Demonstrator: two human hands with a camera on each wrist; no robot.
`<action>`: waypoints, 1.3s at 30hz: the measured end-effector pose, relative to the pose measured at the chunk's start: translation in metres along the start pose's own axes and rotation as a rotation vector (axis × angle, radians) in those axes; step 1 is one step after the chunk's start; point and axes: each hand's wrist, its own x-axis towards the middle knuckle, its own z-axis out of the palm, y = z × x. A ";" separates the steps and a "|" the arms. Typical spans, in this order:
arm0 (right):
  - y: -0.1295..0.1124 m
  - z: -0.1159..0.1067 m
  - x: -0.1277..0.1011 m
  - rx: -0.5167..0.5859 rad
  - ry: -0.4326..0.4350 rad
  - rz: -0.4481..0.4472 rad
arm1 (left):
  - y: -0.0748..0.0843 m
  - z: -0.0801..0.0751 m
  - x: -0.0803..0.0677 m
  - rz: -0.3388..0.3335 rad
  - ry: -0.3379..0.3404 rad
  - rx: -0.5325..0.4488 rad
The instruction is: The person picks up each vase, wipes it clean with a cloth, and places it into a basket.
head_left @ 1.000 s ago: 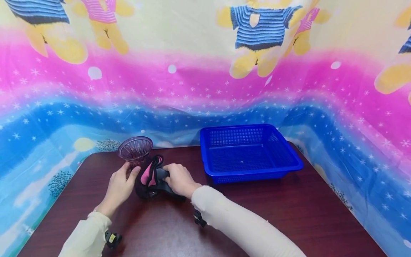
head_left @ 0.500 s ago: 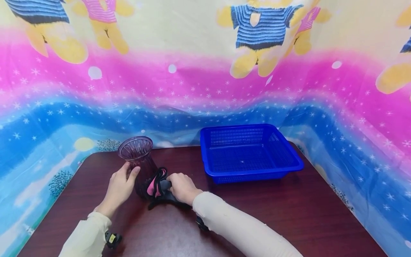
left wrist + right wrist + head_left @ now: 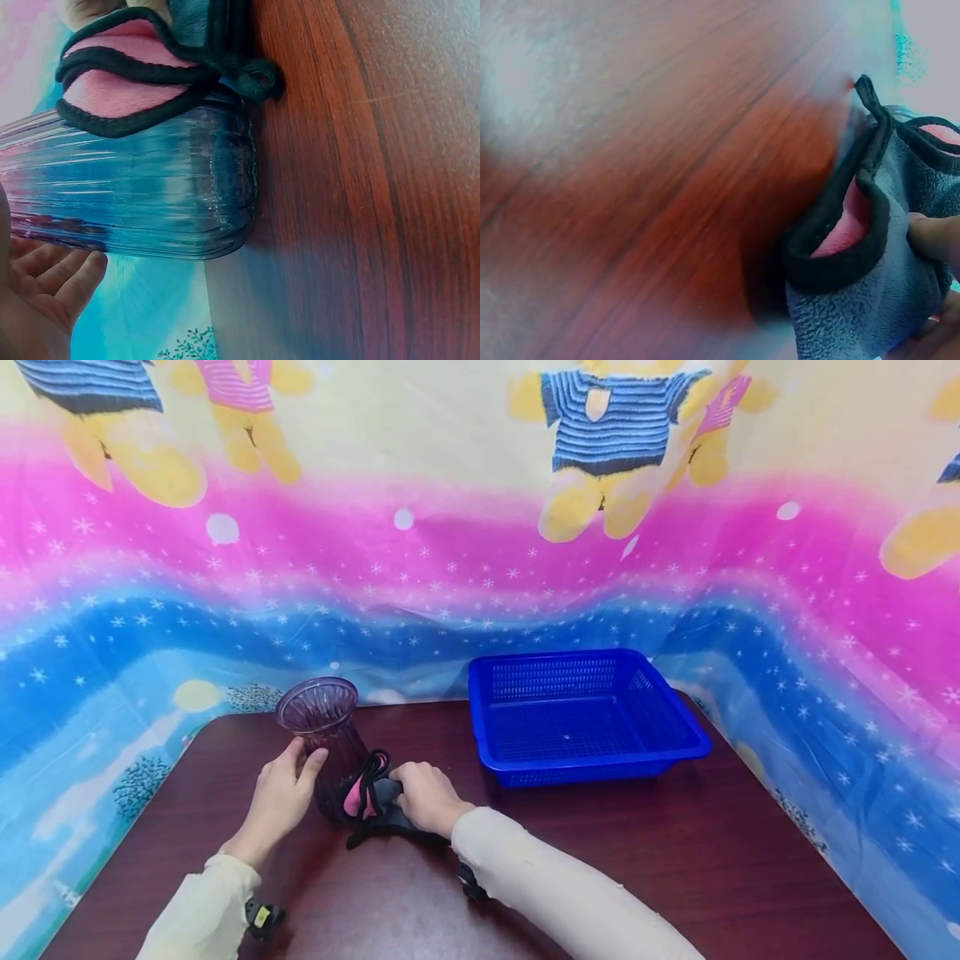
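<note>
My right grip (image 3: 422, 795) covers part of the fleece cloth (image 3: 365, 792); the cloth hides the vase (image 3: 327, 745) base; the bench (image 3: 630, 187) blurs in the right wrist view.

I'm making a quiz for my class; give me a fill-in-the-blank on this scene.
1. The left hand touches the ribbed purple ____.
2. The right hand presses a grey and pink cloth against the vase's ____.
3. The blue basket holds ____.

Missing words: vase; base; nothing
</note>
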 end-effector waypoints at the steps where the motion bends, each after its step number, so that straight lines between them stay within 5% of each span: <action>1: 0.000 -0.001 0.000 0.013 0.004 -0.001 | 0.000 0.000 0.000 0.000 -0.002 -0.001; 11: -0.008 -0.015 0.003 0.109 0.056 -0.010 | 0.002 -0.002 0.000 -0.007 -0.016 0.001; 39: -0.027 -0.052 0.016 0.118 0.128 -0.062 | -0.001 -0.002 0.001 0.001 -0.002 0.016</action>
